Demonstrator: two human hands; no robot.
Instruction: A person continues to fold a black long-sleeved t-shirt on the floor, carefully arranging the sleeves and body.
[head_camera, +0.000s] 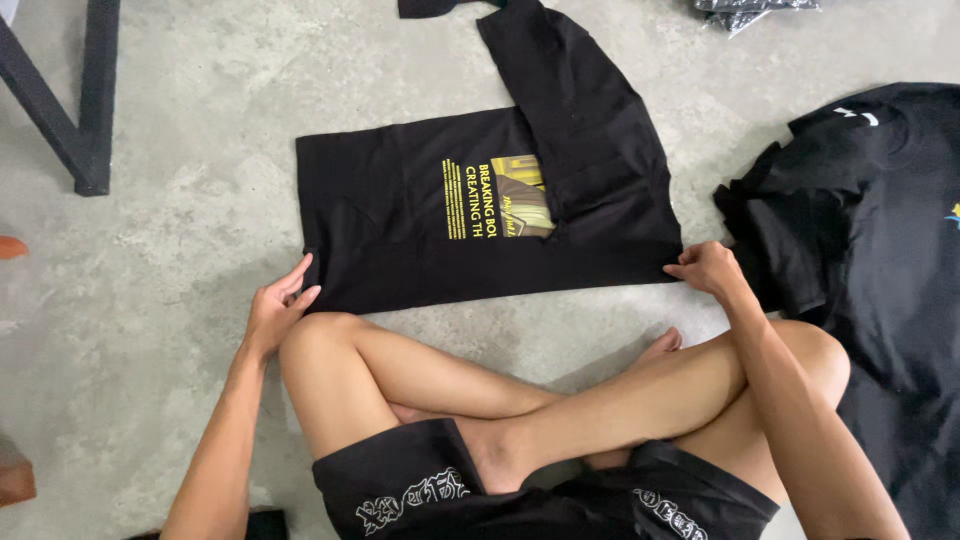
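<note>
Pinching one black T-shirt (400, 220): left hand (275, 312), right hand (708, 268), two grips.

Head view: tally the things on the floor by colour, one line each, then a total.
Black: 3 - the printed T-shirt pinched by the left hand and right hand, the garment pile on the right, the metal frame leg.
Grey: 1 - plastic bag.
Total: 4

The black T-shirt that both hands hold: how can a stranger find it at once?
On the grey concrete floor, directly before the crossed legs, lies the black T-shirt, partly folded. The left hand and the right hand pinch its near edge. Unlike the black pile at right, it shows a yellow print.
</note>
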